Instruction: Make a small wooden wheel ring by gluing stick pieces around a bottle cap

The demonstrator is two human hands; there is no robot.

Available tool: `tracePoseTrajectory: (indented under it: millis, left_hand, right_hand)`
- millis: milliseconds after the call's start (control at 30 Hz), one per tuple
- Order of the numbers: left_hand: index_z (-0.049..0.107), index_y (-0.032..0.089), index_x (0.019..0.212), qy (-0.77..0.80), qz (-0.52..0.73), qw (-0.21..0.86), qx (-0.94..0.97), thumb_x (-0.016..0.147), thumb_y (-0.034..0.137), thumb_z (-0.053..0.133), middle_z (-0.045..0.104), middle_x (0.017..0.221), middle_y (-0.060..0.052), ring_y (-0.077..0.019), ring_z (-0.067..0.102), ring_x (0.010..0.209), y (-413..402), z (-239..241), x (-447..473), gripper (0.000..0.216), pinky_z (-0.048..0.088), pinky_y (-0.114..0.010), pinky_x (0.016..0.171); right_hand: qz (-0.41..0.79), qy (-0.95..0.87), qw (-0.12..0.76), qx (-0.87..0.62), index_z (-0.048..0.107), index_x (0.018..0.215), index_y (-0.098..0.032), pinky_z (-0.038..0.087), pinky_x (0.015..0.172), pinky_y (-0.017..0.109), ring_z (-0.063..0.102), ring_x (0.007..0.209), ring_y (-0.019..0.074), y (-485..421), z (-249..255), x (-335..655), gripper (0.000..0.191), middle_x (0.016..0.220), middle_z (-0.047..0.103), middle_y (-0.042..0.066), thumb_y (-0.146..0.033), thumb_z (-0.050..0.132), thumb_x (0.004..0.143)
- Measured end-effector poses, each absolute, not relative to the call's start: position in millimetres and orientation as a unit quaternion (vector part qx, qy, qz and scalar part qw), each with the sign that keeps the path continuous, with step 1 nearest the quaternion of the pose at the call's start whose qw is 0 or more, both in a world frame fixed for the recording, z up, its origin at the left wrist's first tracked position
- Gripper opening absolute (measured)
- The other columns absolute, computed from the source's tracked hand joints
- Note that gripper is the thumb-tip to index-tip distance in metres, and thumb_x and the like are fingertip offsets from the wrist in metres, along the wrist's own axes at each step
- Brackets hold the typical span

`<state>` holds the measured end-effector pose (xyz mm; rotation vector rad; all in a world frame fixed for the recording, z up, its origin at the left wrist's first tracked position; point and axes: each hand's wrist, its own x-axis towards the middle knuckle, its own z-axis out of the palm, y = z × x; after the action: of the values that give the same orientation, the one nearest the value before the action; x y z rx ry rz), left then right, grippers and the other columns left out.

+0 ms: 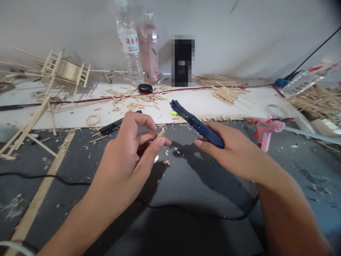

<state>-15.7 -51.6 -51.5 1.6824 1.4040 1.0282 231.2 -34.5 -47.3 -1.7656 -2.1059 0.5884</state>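
Between the thumb and fingers of my left hand [135, 149] is a short wooden stick [161, 133], its pale end poking out past the thumb. My right hand [226, 147] is closed around a dark blue hand tool [198, 126], which looks like a cutter or pliers; its narrow end points up and left, apart from the stick. Below the hands, several small cut wood bits [166, 163] lie on the dark tabletop [191, 185]. A black pen-like object [114, 122] lies behind my left hand.
A pink glue gun [266, 129] stands at the right. Two bottles [151, 49] and a pixelated dark object [183, 64] stand by the wall. Stick models [68, 73] and loose sticks [26, 137] fill the left. A black cable [186, 209] crosses the front.
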Motion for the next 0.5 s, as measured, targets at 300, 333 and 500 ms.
tracePoseTrajectory:
  millis: [300,333,500]
  left_hand:
    - [0.045,0.033,0.106,0.500,0.449,0.329,0.663,0.105,0.026,0.053,0.055,0.076,0.004,-0.0151,0.059,0.066,-59,-47,-24,0.010,0.040,-0.029,0.051]
    - [0.043,0.033,0.106,0.487,0.460,0.330,0.665,0.104,0.024,0.053,0.050,0.074,0.004,-0.0154,0.059,0.067,-59,-47,-25,0.013,0.041,-0.029,0.051]
    - [0.037,0.031,0.101,0.472,0.462,0.325,0.677,0.102,0.020,0.052,0.047,0.077,0.005,-0.0146,0.057,0.064,-56,-49,-27,0.019,0.043,-0.030,0.052]
  right_hand:
    - [0.316,-0.756,0.234,-0.523,0.065,0.107,-0.025,0.045,0.073,0.030,0.060,0.082,0.0173,-50,-51,198,0.018,0.094,0.068,-0.004,-0.040,0.068,0.096]
    - [0.311,-0.762,0.236,-0.516,0.065,0.109,-0.024,0.045,0.075,0.030,0.060,0.083,0.0177,-51,-52,197,0.021,0.096,0.068,-0.003,-0.040,0.068,0.096]
    - [0.293,-0.776,0.239,-0.505,0.064,0.106,-0.022,0.042,0.074,0.032,0.060,0.082,0.0175,-51,-55,195,0.018,0.095,0.066,-0.002,-0.035,0.069,0.094]
